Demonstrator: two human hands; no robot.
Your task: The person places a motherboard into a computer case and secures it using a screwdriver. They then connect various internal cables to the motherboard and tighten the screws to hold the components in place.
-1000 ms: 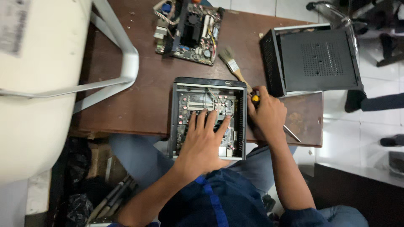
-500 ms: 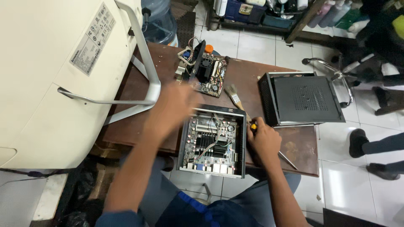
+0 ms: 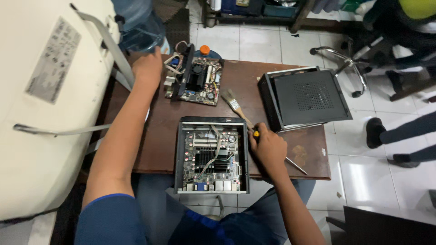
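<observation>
An open small computer case (image 3: 211,155) with its board exposed lies at the near edge of the brown table (image 3: 156,136). My right hand (image 3: 268,147) rests beside the case's right wall, closed around a screwdriver (image 3: 290,162) whose shaft sticks out to the right. My left hand (image 3: 146,66) reaches to the table's far left corner, next to a loose circuit board (image 3: 196,81); its fingers are hidden, so what it holds is unclear. A paintbrush (image 3: 235,105) lies between the loose board and the case.
A black case cover (image 3: 309,97) lies on the table's right side. A large cream-coloured device (image 3: 43,104) with grey straps stands at the left. A water bottle (image 3: 138,27) stands behind the table. Another person's legs and shoes (image 3: 386,131) are at the right, near a chair base.
My left hand lifted off the board in the open case and swung up and left to the table's far corner. The right hand stayed on the screwdriver. The view pulled back.
</observation>
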